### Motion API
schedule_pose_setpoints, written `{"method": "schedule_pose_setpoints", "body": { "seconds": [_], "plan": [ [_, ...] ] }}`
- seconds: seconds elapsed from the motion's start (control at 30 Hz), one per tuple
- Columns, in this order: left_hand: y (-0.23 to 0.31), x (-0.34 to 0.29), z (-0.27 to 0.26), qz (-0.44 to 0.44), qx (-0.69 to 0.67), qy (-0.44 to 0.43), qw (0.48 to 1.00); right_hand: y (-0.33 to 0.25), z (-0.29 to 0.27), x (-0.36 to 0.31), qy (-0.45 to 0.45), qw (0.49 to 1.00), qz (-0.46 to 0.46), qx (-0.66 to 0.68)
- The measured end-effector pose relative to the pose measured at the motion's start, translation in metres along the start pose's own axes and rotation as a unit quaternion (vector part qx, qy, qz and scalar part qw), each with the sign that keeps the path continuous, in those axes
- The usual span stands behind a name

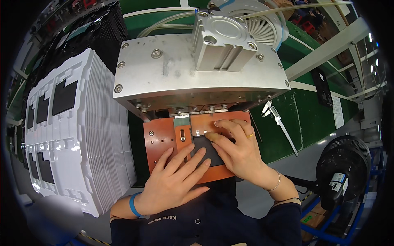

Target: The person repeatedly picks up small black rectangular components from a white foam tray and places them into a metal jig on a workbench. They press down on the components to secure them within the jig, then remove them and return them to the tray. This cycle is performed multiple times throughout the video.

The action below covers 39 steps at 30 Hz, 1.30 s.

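Note:
A flat black rectangular piece [202,144] lies in the orange fixture plate [160,141] beneath the metal press. My left hand [174,178] rests flat with fingers spread, its fingertips on the black piece and on the raised orange strip beside it. My right hand [242,151] bends over the upper right part of the piece. Its thumb and index finger come together at the piece's far edge, next to small clear tabs [201,132]. The palm hides the right side of the piece.
The silver press [176,76] with its cylinder block [223,43] stands just beyond my hands. At left rises a stack of white trays [88,135] holding black cut pieces [65,96]. Calipers [281,127] lie on the green table at right, and a black fan [342,168] stands lower right.

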<state>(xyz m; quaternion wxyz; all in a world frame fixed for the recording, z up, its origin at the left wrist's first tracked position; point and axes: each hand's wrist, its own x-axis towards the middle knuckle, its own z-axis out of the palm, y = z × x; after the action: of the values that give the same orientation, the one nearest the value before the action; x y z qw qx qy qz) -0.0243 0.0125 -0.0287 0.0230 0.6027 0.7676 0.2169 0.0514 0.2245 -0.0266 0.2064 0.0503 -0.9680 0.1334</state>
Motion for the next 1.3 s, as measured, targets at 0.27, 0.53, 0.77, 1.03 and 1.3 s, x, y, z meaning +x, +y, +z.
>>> {"method": "schedule_pose_setpoints", "body": {
  "seconds": [0.27, 0.53, 0.77, 1.03, 1.3],
  "plan": [
    [0.002, 0.0, -0.002, -0.001, -0.017, 0.007, 1.0, 0.0, -0.007, -0.003, 0.041, 0.997, 0.046, 0.05],
    [0.001, 0.01, -0.014, -0.015, -0.04, -0.001, 0.999, 0.007, -0.015, -0.017, -0.029, 0.99, 0.029, 0.134],
    [-0.009, 0.025, -0.012, -0.047, -0.03, -0.015, 0.998, 0.026, -0.006, 0.009, -0.024, 0.987, 0.007, 0.157],
    [-0.011, 0.023, -0.01, -0.068, -0.035, -0.054, 0.996, 0.027, -0.006, 0.014, -0.034, 0.984, 0.007, 0.177],
    [-0.012, 0.023, -0.007, -0.068, -0.036, -0.06, 0.995, 0.028, -0.007, 0.015, -0.047, 0.982, 0.013, 0.182]
  ]
}}
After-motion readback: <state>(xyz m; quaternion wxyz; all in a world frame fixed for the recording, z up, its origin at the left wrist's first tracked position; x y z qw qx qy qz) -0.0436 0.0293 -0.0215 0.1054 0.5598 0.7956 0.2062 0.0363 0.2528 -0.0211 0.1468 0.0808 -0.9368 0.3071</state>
